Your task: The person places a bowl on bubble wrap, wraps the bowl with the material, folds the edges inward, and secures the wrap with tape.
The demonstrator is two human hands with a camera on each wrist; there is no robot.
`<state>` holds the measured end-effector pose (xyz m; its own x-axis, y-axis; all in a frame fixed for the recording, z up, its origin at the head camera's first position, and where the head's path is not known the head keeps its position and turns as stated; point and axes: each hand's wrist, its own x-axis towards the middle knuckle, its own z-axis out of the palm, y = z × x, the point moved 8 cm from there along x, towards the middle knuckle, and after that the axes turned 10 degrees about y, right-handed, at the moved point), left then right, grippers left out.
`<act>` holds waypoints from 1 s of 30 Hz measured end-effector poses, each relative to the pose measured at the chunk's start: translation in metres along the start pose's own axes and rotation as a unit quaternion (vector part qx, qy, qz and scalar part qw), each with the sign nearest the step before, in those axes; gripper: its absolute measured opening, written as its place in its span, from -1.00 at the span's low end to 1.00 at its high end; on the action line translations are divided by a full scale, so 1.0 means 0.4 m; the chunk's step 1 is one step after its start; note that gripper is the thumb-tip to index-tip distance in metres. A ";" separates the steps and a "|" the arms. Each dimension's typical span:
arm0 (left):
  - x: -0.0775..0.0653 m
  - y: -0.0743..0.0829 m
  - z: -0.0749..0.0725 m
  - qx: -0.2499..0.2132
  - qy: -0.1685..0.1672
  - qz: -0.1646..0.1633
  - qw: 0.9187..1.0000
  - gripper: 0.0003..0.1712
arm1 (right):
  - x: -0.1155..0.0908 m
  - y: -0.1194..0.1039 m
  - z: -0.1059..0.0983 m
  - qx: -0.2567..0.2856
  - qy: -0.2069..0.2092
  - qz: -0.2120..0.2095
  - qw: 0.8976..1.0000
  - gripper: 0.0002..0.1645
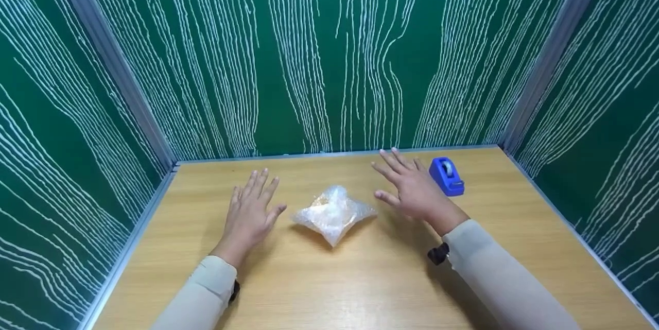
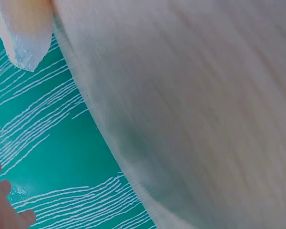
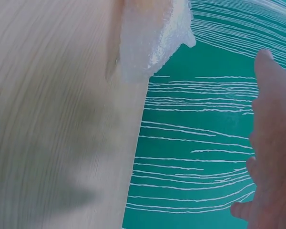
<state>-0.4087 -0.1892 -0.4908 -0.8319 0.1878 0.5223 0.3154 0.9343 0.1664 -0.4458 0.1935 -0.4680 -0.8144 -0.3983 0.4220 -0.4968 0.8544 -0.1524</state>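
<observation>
A bundle in clear bubble wrap (image 1: pixel 334 214) lies on the wooden table, its corners sticking out in points; what is inside cannot be made out. Left of it, my left hand (image 1: pixel 249 219) hovers with fingers spread and holds nothing. On the other side my right hand (image 1: pixel 414 188) is also spread, apart from the bundle. Part of the bubble wrap (image 2: pixel 26 43) shows at the top left of the left wrist view. The right wrist view has the wrap (image 3: pixel 150 43) at its top, with the right hand (image 3: pixel 276 148) along the right edge.
Just beyond the right hand stands a blue tape dispenser (image 1: pixel 446 176) with a roll in it. Green panels (image 1: pixel 329 62) with white wavy lines close off the back and both sides of the table (image 1: pixel 329 289). Grey metal posts (image 1: pixel 545 57) rise at the back corners.
</observation>
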 end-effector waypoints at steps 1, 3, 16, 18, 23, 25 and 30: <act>-0.001 0.000 0.002 0.007 -0.002 0.002 1.000 -0.09 | 0.000 0.000 0.000 -0.002 0.002 -0.001 1.000 0.03; -0.003 -0.002 0.006 0.019 -0.007 0.005 1.000 -0.08 | -0.002 -0.002 0.001 -0.006 0.003 -0.001 1.000 0.04; -0.004 -0.014 0.019 0.026 -0.024 -0.007 0.999 0.01 | -0.011 -0.004 0.012 -0.026 0.002 -0.007 1.000 0.08; -0.004 -0.012 0.021 0.026 -0.027 -0.008 0.999 0.01 | -0.013 -0.001 0.014 -0.026 0.001 -0.005 1.000 0.08; -0.002 -0.003 0.024 0.033 -0.032 0.000 0.999 0.01 | -0.015 0.002 0.017 -0.030 0.002 -0.009 1.000 0.08; -0.002 -0.001 0.024 0.037 -0.031 0.004 0.999 0.02 | -0.015 0.004 0.019 -0.032 0.003 -0.012 0.999 0.08; 0.002 -0.001 0.025 0.041 -0.032 0.004 0.999 0.04 | -0.013 0.009 0.021 -0.034 0.006 -0.015 0.999 0.07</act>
<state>-0.4142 -0.1865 -0.4990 -0.8581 0.2115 0.4679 0.2853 0.9540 0.0921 -0.4459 0.1959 -0.4783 -0.7960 -0.4205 0.4355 -0.4988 0.8632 -0.0781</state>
